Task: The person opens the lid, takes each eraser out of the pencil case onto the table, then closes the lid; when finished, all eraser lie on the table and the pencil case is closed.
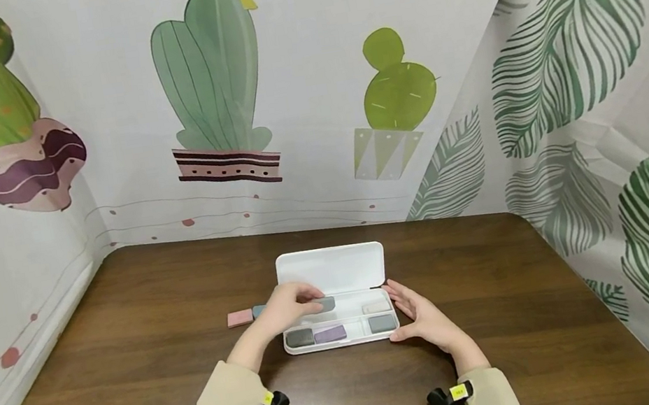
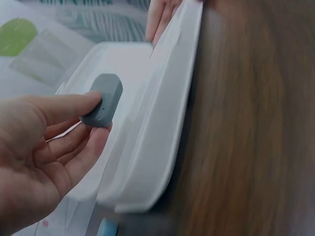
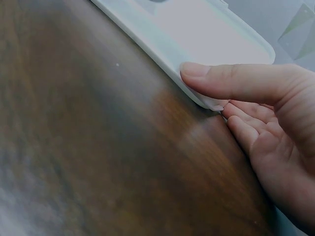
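Observation:
A white hinged case point(image 1: 355, 340) lies on the table, its lid point(image 1: 331, 269) raised at the back. Over its rear compartment, my left hand point(image 1: 282, 307) pinches a grey block point(image 2: 106, 101) with rounded corners between thumb and fingertips. In the front row sit a dark grey block point(image 1: 299, 338), a purple block point(image 1: 329, 334) and a blue-grey block point(image 1: 382, 323). A whitish block point(image 1: 376, 307) is at the rear right. My right hand point(image 1: 429, 324) holds the case's right end, thumb point(image 3: 199, 71) at the front corner and fingers along the side.
Left of the case, a pink block point(image 1: 239, 318) lies on the brown table point(image 1: 147, 330) beside a blue block point(image 1: 258, 309), which my left hand partly covers. Behind the table hangs white cloth point(image 1: 307, 92) printed with cacti; leaf-printed cloth point(image 1: 620, 219) hangs at the right.

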{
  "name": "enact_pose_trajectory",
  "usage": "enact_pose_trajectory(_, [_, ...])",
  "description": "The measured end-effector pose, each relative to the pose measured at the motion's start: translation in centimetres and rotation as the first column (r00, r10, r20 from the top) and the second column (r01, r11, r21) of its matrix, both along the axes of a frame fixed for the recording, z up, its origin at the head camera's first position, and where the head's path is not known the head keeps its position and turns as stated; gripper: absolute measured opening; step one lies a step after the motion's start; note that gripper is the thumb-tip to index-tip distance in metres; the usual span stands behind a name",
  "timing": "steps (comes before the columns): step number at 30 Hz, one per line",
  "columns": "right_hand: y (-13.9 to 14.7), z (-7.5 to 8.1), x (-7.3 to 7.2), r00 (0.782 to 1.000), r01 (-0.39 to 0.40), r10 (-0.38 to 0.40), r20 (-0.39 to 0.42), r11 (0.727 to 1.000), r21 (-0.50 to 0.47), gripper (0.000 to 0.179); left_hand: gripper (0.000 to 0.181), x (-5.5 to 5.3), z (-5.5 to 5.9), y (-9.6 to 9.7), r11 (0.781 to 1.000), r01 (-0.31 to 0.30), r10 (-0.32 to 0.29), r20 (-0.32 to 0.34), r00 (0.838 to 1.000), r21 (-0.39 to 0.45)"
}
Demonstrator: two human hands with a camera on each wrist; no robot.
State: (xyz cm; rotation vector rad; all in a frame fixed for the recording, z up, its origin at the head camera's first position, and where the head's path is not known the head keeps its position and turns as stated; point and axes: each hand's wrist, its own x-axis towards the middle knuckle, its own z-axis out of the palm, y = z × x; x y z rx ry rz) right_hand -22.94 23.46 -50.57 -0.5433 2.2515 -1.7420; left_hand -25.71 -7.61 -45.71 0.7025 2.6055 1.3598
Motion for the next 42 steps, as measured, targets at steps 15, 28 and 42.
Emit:
enact_pose_trajectory(15, [0.0,-0.1,0.0,1.0,-0.001,0.001,0.002,1.0,-0.007,0.105,0.018,-0.2,-1.3,-7.3,0.998,-0.062,0.062,0.046,0.997,-0.006])
enact_pose_trajectory(28, [-0.1,-0.1,-0.1,1.0,0.001,-0.001,-0.002,1.0,-0.002,0.104,0.029,0.0,-0.8,-13.4,0.991,-0.133,0.127,0.146,0.981,0.032])
enact_pose_trajectory(42, [-0.1,0.1,-0.1,1.0,0.0,0.0,-0.002,1.0,0.004,0.105,0.037,0.8,-0.3,-17.9,0.977,-0.204,0.212,0.196,0.957,-0.059])
